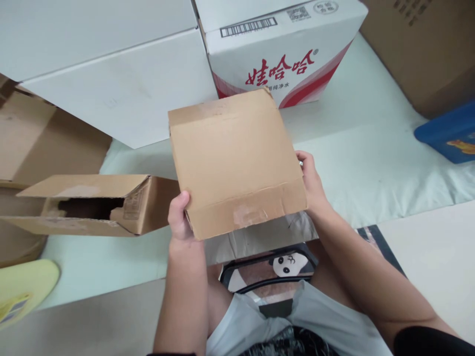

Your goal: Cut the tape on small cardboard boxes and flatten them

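A brown cardboard box (233, 153), flat side up, is held in front of me between both hands. Its lower flap carries a strip of clear tape. My left hand (180, 215) grips the lower left corner, thumb on the edge and the other fingers hidden beneath. On the right side, my right hand (309, 180) is closed around the edge, its fingers curled and partly hidden. Left of my left hand lies another cardboard box (159, 202), its flaps parted and its inside dark.
Behind stand a large white box (122, 94) and a white and red water carton (282, 69). A pale green cloth (371, 163) covers the surface. A blue container (449, 131) is at right, a yellow-green object (31, 287) at lower left. Below sits a panda-print item (289, 264).
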### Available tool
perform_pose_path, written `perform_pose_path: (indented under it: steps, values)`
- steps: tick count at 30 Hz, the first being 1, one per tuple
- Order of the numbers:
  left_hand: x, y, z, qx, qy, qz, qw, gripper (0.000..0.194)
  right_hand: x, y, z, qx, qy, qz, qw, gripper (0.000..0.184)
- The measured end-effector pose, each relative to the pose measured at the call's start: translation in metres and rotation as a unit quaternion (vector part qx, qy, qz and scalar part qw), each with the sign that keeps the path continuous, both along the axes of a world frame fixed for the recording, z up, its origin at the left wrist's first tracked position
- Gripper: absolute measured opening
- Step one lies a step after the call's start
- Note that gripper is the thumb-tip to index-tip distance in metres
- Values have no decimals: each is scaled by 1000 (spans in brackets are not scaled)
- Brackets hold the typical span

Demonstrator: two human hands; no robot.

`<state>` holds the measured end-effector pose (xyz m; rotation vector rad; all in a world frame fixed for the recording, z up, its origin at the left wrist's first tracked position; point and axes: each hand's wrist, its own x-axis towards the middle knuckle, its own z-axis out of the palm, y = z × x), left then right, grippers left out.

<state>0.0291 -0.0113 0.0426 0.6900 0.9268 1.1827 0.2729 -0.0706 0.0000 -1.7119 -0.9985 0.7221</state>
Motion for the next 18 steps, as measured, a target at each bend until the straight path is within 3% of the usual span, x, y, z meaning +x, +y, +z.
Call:
perform_pose_path:
  steps: [10,18]
  values:
    - [-2,2,-6,12,35,13,999,39,-2,3,-6,11,36,2,999,51]
    - [-2,3,-7,15,33,5,999,43,-2,4,-3,6,16,13,1000,61]
